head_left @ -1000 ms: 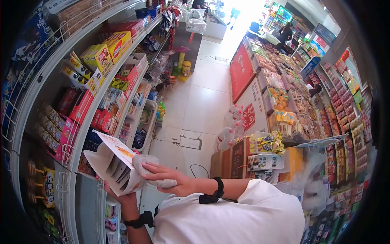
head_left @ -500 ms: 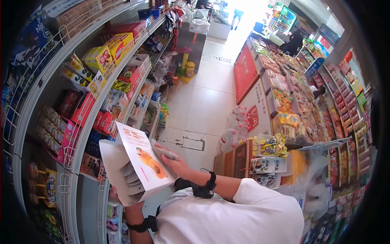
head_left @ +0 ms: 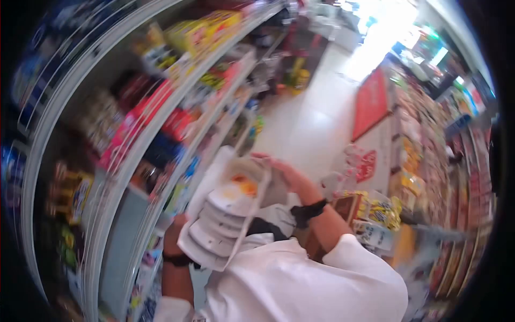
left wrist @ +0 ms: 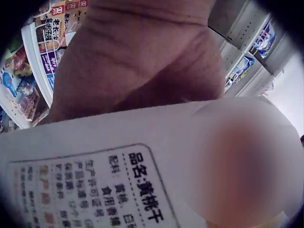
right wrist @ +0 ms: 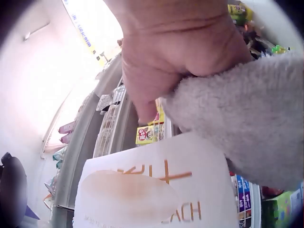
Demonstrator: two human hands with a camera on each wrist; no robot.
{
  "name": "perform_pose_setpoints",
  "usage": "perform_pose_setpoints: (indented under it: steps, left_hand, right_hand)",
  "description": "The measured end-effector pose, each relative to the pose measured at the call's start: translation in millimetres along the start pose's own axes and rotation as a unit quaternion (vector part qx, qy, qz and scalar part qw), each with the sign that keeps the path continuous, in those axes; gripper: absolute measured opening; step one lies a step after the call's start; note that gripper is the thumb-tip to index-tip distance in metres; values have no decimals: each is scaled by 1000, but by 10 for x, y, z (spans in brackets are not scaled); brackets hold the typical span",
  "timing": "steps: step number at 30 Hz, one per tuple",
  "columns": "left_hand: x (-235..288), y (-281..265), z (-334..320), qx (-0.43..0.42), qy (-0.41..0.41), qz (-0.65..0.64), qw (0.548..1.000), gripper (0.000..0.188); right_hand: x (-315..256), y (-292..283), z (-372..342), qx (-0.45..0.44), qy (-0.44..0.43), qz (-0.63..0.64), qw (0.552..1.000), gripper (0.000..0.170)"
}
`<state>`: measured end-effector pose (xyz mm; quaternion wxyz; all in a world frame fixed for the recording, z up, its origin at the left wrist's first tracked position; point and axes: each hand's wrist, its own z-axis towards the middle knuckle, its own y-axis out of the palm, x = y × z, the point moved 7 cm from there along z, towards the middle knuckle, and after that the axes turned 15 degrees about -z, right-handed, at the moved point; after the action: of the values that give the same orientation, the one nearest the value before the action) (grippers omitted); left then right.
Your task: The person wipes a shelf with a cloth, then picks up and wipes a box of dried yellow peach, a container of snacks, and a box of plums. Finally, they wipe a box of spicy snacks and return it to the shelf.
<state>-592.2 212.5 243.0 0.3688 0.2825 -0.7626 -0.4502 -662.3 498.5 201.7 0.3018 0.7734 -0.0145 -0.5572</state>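
An open white box (head_left: pixel 196 225) is tilted in front of the chest in the head view, its opening showing several whitish packets (head_left: pixel 217 236) stacked inside. My left hand (head_left: pixel 174 233) grips its lower left side; in the left wrist view the hand (left wrist: pixel 142 61) lies behind the box's printed panel (left wrist: pixel 85 142), fingers hidden. On the other side my right hand (head_left: pixel 292 177) holds a fuzzy grey cloth (head_left: pixel 276 188) against the box. The right wrist view has that hand (right wrist: pixel 180 52) over the cloth (right wrist: pixel 247 109), thumb extended above the box (right wrist: pixel 209 166).
Stocked shelves (head_left: pixel 126 155) with wire rails run along the left. A tiled aisle floor (head_left: pixel 300 126) leads toward a bright doorway. On the right stand a goods display (head_left: pixel 424 123), a red panel (head_left: pixel 371 104) and yellow packets (head_left: pixel 383 209). The head view is blurred.
The head view has swung left, shifting the scene rightward. The box has turned its opening and packets toward the head camera, hiding the fruit-printed front. The right hand and cloth have moved up its far side.
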Motion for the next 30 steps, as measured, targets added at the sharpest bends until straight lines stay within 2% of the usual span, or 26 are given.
perform_pose_setpoints:
  steps: [2,3,4,6,10,12,13,14,16,17,18,20,21,23,24,26,27,30]
  left_hand:
    - [-29,-585,325,25,-170,69,983,68]
    - [-23,-235,440,-115,-201,105,967,90]
    - [-30,-74,461,-125,-219,129,959,98]
    - [-76,-209,570,-132,-238,149,951,105]
    - [-34,-228,581,-130,-228,182,948,110]
    - [25,-399,633,-110,-161,174,965,112]
    - [78,-386,616,-125,-114,131,977,99]
    - [103,-517,596,-116,-109,129,979,99]
    - [279,-1179,591,27,-51,9,998,87]
    - [355,-1595,475,103,29,10,994,82]
    - [314,-1746,346,110,35,8,993,82]
    - [381,-1915,38,161,180,31,970,84]
    - [279,-1918,-132,168,185,29,968,84]
    - [110,-1802,-527,227,245,-110,936,87]
    - [14,-1870,-650,233,248,-113,934,87]
    - [39,-1871,-793,164,320,-142,922,94]
    - [101,-1897,-885,188,360,-43,913,99]
    - [201,-1998,-1122,183,325,-42,927,96]
  right_hand:
    - [91,-60,24,-34,33,-48,998,71]
    - [128,-80,55,-39,36,-82,995,74]
    - [177,-89,87,-51,46,-80,994,74]
    - [362,-108,99,-88,116,-138,980,81]
    - [495,-78,158,-106,142,-156,972,82]
    - [556,-105,205,-90,146,-78,982,83]
    - [608,-108,248,-99,152,-74,981,83]
    - [663,-126,299,-100,147,-51,983,83]
    - [847,-168,416,-109,148,-26,983,82]
    - [953,-215,487,-102,122,-16,987,81]
    - [1001,-242,558,-94,96,-7,991,80]
    - [968,-29,696,-105,83,-25,991,78]
    - [945,101,767,-109,65,-44,991,76]
    - [1023,299,885,-118,92,-55,987,80]
    - [1093,383,924,-121,113,-69,984,83]
    - [1275,537,1011,-128,131,-58,981,83]
    - [1329,649,1044,-128,118,-40,984,84]
    - [1414,1025,1112,-132,109,-14,985,85]
